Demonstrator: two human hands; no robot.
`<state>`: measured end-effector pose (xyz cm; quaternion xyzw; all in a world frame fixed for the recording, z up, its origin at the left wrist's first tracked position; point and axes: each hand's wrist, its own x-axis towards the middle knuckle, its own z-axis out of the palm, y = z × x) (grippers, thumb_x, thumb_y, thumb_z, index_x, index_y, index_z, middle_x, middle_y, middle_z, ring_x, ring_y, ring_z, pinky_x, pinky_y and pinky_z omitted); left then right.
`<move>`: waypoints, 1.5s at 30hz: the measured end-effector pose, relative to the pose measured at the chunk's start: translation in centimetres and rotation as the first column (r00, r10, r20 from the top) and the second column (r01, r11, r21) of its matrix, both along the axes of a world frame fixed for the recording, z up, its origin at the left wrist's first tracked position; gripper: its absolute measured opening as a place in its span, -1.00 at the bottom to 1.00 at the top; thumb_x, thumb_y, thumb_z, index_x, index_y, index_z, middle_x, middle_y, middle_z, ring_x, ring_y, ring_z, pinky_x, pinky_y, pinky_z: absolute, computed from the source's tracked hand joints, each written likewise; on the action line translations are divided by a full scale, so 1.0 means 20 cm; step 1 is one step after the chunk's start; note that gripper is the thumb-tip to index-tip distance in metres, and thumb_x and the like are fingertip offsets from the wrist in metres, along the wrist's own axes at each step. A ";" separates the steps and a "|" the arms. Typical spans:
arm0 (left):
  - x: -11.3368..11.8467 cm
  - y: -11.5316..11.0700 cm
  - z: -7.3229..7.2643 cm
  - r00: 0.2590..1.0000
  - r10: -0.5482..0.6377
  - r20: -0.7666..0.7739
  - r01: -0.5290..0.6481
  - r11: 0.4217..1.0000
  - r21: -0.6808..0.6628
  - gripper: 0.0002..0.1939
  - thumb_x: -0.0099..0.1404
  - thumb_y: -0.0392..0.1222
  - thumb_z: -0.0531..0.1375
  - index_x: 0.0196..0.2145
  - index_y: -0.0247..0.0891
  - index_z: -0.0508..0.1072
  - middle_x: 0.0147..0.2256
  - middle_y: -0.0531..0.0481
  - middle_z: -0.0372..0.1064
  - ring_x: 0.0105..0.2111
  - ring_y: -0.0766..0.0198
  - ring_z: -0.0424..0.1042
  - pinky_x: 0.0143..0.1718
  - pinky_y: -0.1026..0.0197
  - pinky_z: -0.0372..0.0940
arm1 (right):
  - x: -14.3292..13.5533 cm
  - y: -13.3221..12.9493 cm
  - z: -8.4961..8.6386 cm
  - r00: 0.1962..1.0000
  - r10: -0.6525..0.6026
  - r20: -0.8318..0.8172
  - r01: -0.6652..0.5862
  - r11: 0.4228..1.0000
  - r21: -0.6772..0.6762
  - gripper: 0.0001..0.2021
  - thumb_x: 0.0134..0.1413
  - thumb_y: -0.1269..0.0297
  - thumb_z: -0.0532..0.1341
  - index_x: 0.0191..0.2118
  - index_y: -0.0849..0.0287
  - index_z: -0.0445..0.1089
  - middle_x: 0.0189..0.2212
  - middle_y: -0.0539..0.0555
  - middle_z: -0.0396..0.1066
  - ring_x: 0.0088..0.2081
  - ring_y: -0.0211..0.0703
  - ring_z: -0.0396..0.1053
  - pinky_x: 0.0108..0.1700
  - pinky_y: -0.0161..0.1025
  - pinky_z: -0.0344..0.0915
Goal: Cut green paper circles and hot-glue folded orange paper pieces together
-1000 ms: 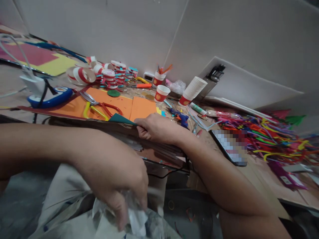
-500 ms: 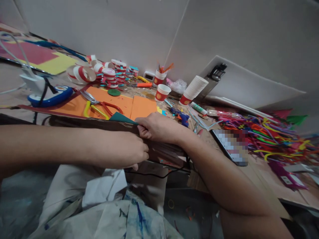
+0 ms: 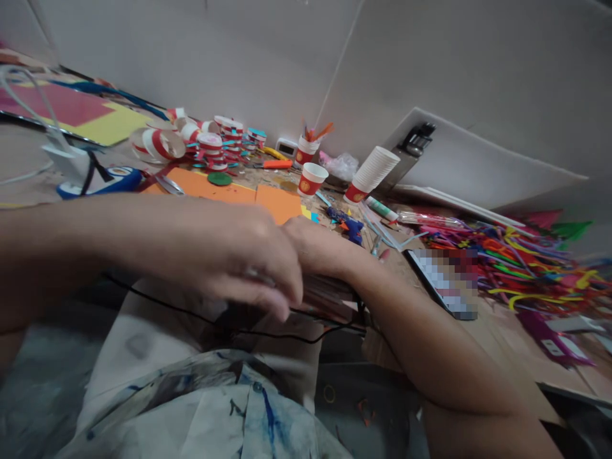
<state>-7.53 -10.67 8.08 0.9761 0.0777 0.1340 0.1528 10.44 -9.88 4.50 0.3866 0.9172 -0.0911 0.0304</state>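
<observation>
orange paper [image 3: 276,200] lies on a littered table [image 3: 29,145], grey wall [image 3: 191,57] behind. left hand [image 3: 248,248], right hand [image 3: 313,241]: i can't tell their grip.

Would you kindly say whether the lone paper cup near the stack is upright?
Upright: the lone paper cup stands with its open rim on top.

A plain orange sheet [image 3: 279,201] lies flat mid-scene; left of it, a wider orange sheet [image 3: 210,187], both partly hidden.
</observation>
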 end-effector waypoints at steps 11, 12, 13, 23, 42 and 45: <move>0.13 0.46 0.00 0.957 0.260 -0.127 -0.264 0.964 -0.021 -0.69 0.20 0.05 0.17 -0.26 -0.19 0.58 -0.41 0.16 0.48 -0.34 0.34 0.46 -0.24 0.29 0.25 | -0.03 -0.10 -0.05 0.999 0.013 0.048 -0.019 0.989 0.143 -0.79 0.15 0.30 0.04 -0.26 0.18 0.42 -0.41 0.07 0.46 -0.48 -0.24 0.23 -0.43 -0.25 -0.03; 0.15 0.49 -0.04 0.959 0.241 -0.147 -0.248 0.968 -0.029 -0.72 0.21 0.01 0.18 -0.27 -0.19 0.58 -0.41 0.14 0.49 -0.35 0.34 0.46 -0.25 0.29 0.24 | -0.04 -0.13 -0.06 0.999 0.002 0.054 -0.012 0.983 0.184 -0.78 0.16 0.28 0.03 -0.24 0.18 0.41 -0.38 0.09 0.46 -0.45 -0.21 0.27 -0.42 -0.24 -0.01; 0.17 0.52 -0.07 0.963 0.213 -0.168 -0.223 0.974 -0.047 -0.75 0.19 -0.02 0.20 -0.28 -0.19 0.58 -0.40 0.13 0.50 -0.35 0.34 0.46 -0.26 0.30 0.23 | -0.05 -0.16 -0.08 0.998 -0.017 0.061 0.003 0.974 0.226 -0.77 0.15 0.25 0.04 -0.21 0.18 0.40 -0.34 0.11 0.45 -0.41 -0.16 0.30 -0.41 -0.23 0.02; 0.18 0.71 -0.32 0.790 0.555 0.259 -0.520 0.831 -0.198 -0.72 0.25 -0.06 0.13 -0.37 -0.29 0.56 -0.42 0.01 0.52 -0.41 0.30 0.41 -0.32 0.26 0.22 | -0.06 -0.26 -0.31 0.998 -0.002 0.068 -0.027 0.907 0.420 -0.63 0.17 0.10 0.04 -0.04 0.25 0.30 -0.16 0.20 0.34 -0.17 0.06 0.22 -0.21 0.02 0.20; 0.15 0.80 -0.55 0.875 0.445 0.191 -0.466 0.882 0.076 -0.78 0.25 -0.13 0.15 -0.28 -0.24 0.56 -0.27 -0.04 0.53 -0.25 0.22 0.43 -0.21 0.22 0.24 | 0.23 0.05 -0.25 0.928 -0.171 -0.331 0.212 0.973 0.094 -0.62 0.11 0.16 0.28 0.01 0.22 0.38 0.12 0.25 0.30 0.15 0.00 0.24 0.17 -0.01 0.18; 0.15 0.79 -0.55 0.914 0.375 0.152 -0.386 0.921 0.050 -0.80 0.24 -0.18 0.15 -0.27 -0.26 0.56 -0.28 -0.04 0.53 -0.28 0.24 0.44 -0.22 0.23 0.24 | 0.23 0.05 -0.30 0.929 -0.140 -0.342 0.172 0.983 0.067 -0.66 0.15 0.16 0.25 -0.01 0.23 0.40 0.02 0.22 0.39 0.06 -0.06 0.32 0.12 -0.06 0.23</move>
